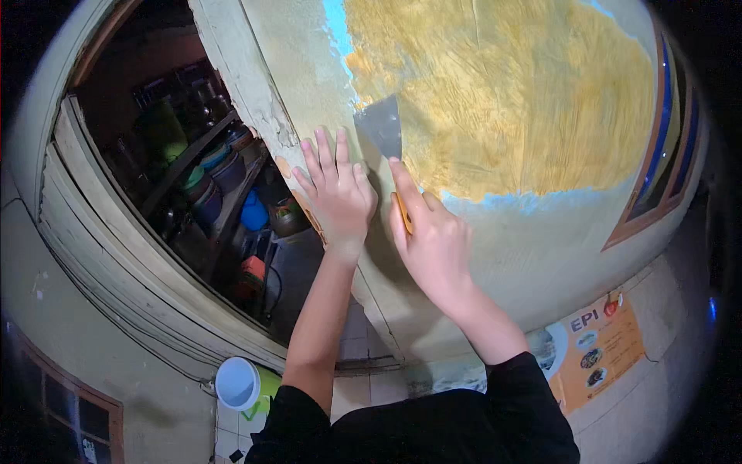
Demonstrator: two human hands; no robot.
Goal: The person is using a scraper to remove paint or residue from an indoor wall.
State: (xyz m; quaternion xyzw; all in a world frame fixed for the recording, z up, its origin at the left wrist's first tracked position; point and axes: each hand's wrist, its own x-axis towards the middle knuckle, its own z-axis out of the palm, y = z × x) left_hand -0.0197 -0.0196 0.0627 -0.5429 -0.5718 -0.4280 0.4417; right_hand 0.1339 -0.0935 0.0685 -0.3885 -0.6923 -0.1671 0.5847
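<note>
My right hand grips the orange handle of a putty knife, index finger laid along it. The wide metal blade points up the wall, its edge at the left border of a large yellow-brown patch. Bright blue paint shows along the patch's left and lower borders, with pale wall paint around it. Flat on the pale wall, left of the blade, rests my left hand, fingers spread and holding nothing, beside the chipped white door frame.
Through the open doorway, shelves hold pots and buckets. A green bucket stands on the tiled floor at lower left. An orange printed banner lies at the wall's foot on the right. A wood-framed window sits right of the patch.
</note>
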